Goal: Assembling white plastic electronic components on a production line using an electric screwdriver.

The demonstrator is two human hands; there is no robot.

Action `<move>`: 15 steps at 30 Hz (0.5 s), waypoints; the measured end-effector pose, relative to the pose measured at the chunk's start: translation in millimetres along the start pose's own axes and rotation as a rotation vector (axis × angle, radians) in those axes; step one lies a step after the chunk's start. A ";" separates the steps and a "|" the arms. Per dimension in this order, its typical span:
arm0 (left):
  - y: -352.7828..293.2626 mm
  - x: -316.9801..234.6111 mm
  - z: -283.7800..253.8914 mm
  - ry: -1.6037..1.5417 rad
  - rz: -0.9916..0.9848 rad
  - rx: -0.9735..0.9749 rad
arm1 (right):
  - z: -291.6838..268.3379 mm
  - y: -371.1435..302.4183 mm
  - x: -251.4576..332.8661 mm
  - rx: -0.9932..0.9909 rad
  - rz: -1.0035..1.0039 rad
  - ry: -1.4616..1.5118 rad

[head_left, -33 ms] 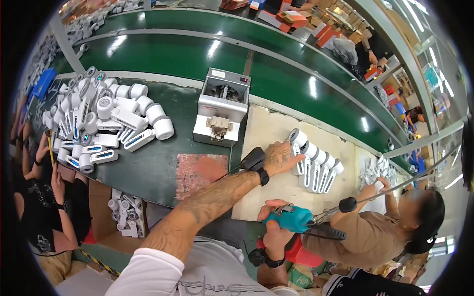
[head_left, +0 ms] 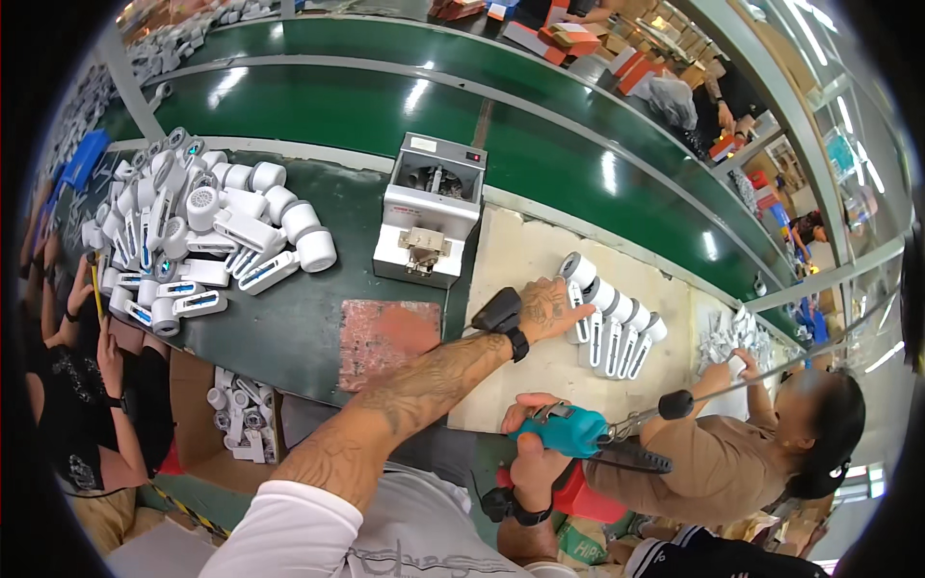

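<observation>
Head view is barely changed: teal tool [head_left: 570, 432] clasped by right hand [head_left: 535, 469], left hand [head_left: 546, 309] touching white device [head_left: 578, 325], grip unclear.

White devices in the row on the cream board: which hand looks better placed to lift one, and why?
Probably the left hand: it is at or very near the row's left-end white device, while the right hand is occupied gripping the teal tool.

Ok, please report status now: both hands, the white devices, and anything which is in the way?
Left hand at left end of white devices. Right hand gripping teal tool. Perhaps in the way: black bulb right of tool.
</observation>
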State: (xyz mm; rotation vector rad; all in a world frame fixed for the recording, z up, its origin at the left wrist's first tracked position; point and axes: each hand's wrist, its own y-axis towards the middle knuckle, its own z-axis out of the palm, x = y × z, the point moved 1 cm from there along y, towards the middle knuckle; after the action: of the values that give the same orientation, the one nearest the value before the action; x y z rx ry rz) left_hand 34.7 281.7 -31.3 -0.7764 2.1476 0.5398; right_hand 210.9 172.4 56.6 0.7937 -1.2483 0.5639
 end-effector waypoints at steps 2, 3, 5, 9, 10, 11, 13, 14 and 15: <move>14.1 1.7 17.2 0.008 -0.019 0.006 | -3.7 -1.0 1.6 -0.008 -0.026 0.011; 18.3 2.0 21.3 0.021 -0.040 0.018 | -5.1 -1.6 2.2 -0.020 -0.049 0.027; 22.2 2.4 25.5 0.026 -0.038 0.068 | -9.7 -0.4 1.6 -0.019 -0.061 0.027; 18.0 14.3 13.7 0.055 0.002 0.022 | -11.7 5.1 1.1 -0.019 -0.042 0.008; 13.5 16.3 4.7 0.052 0.041 0.054 | -13.9 7.2 0.7 -0.022 -0.041 0.013; 4.3 19.1 -7.5 0.062 0.035 0.051 | -15.6 10.2 0.8 -0.047 -0.023 -0.009; -21.4 21.2 -40.0 0.151 0.165 -0.069 | -18.4 18.1 -3.2 -0.064 0.002 -0.018; -33.5 19.3 -61.2 0.163 0.156 -0.070 | -19.6 21.8 -6.8 -0.082 -0.022 -0.007; -44.9 13.8 -80.1 0.071 0.217 -0.061 | -21.3 25.4 -10.1 -0.108 -0.043 -0.001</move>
State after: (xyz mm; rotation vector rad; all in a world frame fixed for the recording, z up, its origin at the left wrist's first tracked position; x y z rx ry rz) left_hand 16.1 196.8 1.2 -0.6063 2.3051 0.7024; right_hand 202.2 205.3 49.9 0.7288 -1.2488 0.4578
